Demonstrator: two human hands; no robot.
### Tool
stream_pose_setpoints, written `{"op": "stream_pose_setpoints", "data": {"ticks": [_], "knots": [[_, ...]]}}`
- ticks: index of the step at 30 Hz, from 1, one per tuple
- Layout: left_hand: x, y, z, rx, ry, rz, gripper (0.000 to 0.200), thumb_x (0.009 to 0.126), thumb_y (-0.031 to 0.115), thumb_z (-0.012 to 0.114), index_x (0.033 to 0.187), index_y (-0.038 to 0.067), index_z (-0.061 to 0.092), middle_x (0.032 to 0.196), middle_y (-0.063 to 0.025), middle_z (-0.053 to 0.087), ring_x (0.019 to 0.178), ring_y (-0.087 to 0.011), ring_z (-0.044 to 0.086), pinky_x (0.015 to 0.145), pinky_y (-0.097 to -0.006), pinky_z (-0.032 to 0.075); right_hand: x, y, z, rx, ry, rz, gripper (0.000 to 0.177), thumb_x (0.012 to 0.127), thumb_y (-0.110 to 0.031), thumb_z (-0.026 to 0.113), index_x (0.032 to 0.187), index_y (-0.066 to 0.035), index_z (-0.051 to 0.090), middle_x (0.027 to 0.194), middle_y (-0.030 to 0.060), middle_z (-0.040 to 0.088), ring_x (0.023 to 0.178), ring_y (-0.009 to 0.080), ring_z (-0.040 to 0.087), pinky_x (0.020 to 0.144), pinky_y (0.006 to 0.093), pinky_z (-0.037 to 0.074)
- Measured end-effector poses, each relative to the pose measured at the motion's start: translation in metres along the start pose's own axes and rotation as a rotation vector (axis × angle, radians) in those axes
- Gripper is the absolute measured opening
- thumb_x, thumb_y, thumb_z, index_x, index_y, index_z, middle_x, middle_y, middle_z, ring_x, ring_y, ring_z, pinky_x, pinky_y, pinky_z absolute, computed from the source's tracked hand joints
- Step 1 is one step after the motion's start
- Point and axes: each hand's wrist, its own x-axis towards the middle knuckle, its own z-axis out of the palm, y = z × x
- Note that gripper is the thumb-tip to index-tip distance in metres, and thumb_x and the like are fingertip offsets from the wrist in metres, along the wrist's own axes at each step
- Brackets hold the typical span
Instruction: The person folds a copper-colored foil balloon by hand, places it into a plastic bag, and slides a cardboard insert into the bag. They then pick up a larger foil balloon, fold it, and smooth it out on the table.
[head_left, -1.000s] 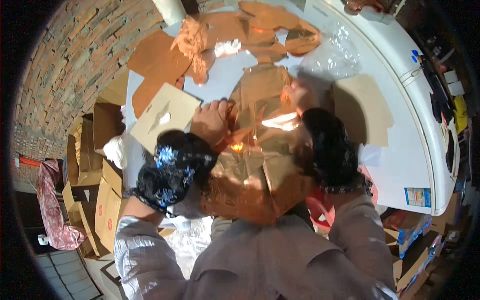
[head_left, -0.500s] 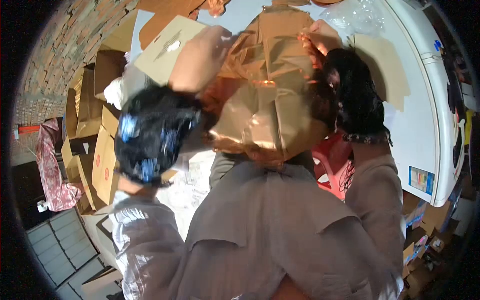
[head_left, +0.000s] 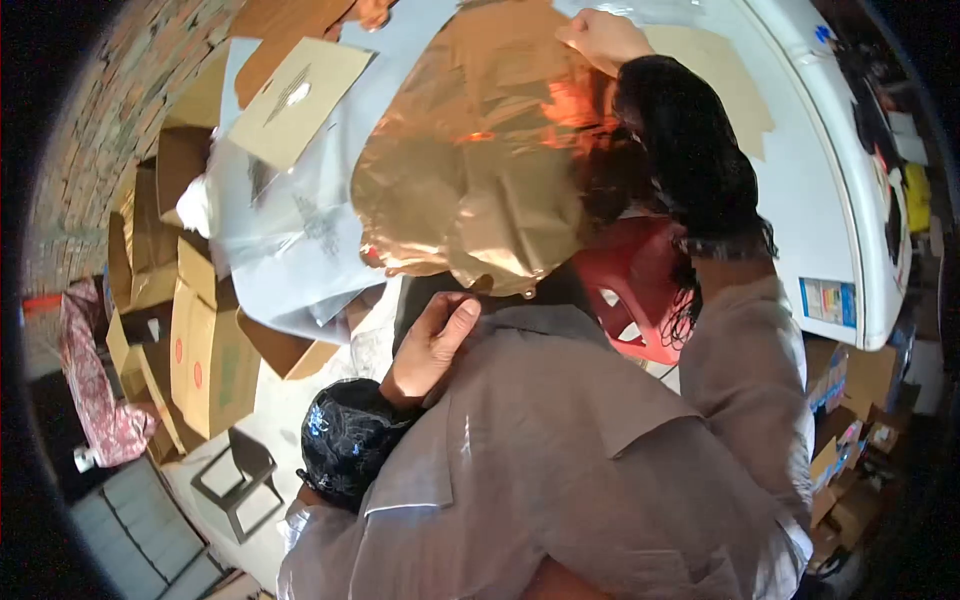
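Note:
A large sheet of shiny copper-coloured foil hangs over the near side of the white table. My right hand pinches the foil's upper right edge. Just below the foil's lower edge is my left hand, its fingers curled and the thumb up; whether it grips anything is too unclear to tell. Black sleeve covers are on both forearms. On the left part of the table, a tan card with small print lies by clear plastic film.
Open cardboard boxes stand at the left, near a small dark stool. A red plastic chair is under the table's near edge. Flat tan sheets lie at the back right. Cartons fill the lower right.
My left hand has left the foil's upper left side and come down near my lap. The foil, crumpled before, is spread wider and flatter. My right hand has moved slightly up and left.

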Motion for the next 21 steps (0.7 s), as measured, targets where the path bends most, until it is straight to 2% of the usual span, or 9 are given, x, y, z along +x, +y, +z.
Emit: {"op": "stream_pose_setpoints", "data": {"ticks": [1,3,6,7,9,11,15,20,21], "knots": [[0.005,-0.001,0.002,-0.019,-0.017,-0.001,0.044,0.099,0.045,0.051,0.107,0.002,0.056,0.094,-0.0038,0.059,0.088,-0.0132,0.054,0.082,-0.0250,0.042,-0.023,0.002,-0.011,0.070,0.248,-0.157,0.036,0.087,-0.039,0.062,0.075,-0.006,0.057,0.067,0.0034,0.059,0.059,0.0112,0.055,0.057,0.0279,0.045],[0.014,-0.002,0.009,-0.111,0.009,-0.061,0.043,0.098,0.045,0.053,0.103,0.002,0.060,0.095,-0.0056,0.064,0.088,-0.0144,0.060,0.079,-0.0265,0.046,-0.064,0.009,-0.047,0.403,-0.031,-0.025,0.038,0.090,-0.043,0.056,0.081,-0.006,0.061,0.067,0.0003,0.055,0.060,0.0082,0.051,0.055,0.0249,0.043],[0.028,-0.014,0.012,-0.231,-0.017,-0.016,0.041,0.097,0.041,0.056,0.104,0.001,0.062,0.090,-0.0073,0.067,0.081,-0.0144,0.063,0.071,-0.0256,0.049,-0.149,0.028,-0.039,0.363,0.335,-0.186,0.015,0.093,-0.018,0.057,0.095,-0.006,0.066,0.088,0.0140,0.067,0.079,0.0249,0.066,0.071,0.0361,0.052],[0.027,-0.011,0.015,-0.249,0.001,-0.004,0.038,0.097,0.038,0.056,0.099,0.001,0.063,0.087,-0.0081,0.068,0.076,-0.0157,0.065,0.068,-0.0258,0.050,-0.178,0.020,-0.036,0.435,0.399,-0.024,0.012,0.092,-0.014,0.057,0.095,-0.006,0.066,0.088,0.0148,0.067,0.078,0.0238,0.066,0.071,0.0352,0.052],[0.025,-0.007,0.015,-0.288,0.032,-0.002,0.037,0.097,0.037,0.056,0.098,0.001,0.064,0.087,-0.0082,0.068,0.075,-0.0161,0.065,0.067,-0.0259,0.050,-0.223,0.028,-0.009,0.571,0.449,-0.033,0.014,0.093,-0.014,0.058,0.097,-0.004,0.066,0.088,0.0146,0.068,0.078,0.0237,0.067,0.070,0.0357,0.052],[0.020,0.002,0.015,-0.292,0.075,0.000,0.034,0.098,0.035,0.056,0.095,0.002,0.064,0.084,-0.0082,0.068,0.072,-0.0169,0.066,0.063,-0.0260,0.049,-0.264,0.022,0.010,0.610,0.294,0.229,0.017,0.094,-0.015,0.058,0.101,-0.001,0.065,0.085,0.0123,0.068,0.073,0.0207,0.066,0.068,0.0336,0.052],[0.012,0.025,0.005,-0.189,0.187,0.106,0.032,0.099,0.035,0.051,0.093,0.005,0.061,0.075,-0.0047,0.065,0.062,-0.0150,0.064,0.053,-0.0243,0.045,-0.303,0.010,0.045,0.903,0.229,0.359,0.019,0.096,-0.014,0.057,0.105,0.000,0.063,0.083,0.0082,0.067,0.071,0.0154,0.064,0.065,0.0301,0.051],[0.017,0.038,-0.013,-0.182,0.211,0.111,0.032,0.101,0.031,0.047,0.091,0.004,0.060,0.073,-0.0064,0.065,0.060,-0.0156,0.065,0.050,-0.0236,0.044,-0.303,0.003,0.058,1.211,0.130,0.472,0.020,0.096,-0.017,0.056,0.105,-0.001,0.064,0.079,0.0066,0.066,0.068,0.0120,0.061,0.062,0.0263,0.049],[0.018,0.039,-0.014,-0.183,0.208,0.110,0.032,0.101,0.031,0.046,0.090,0.004,0.060,0.073,-0.0064,0.065,0.061,-0.0156,0.065,0.050,-0.0234,0.044,-0.301,0.003,0.062,1.235,0.129,0.435,0.021,0.096,-0.018,0.056,0.105,-0.001,0.064,0.079,0.0067,0.066,0.067,0.0120,0.061,0.062,0.0260,0.049]]}}
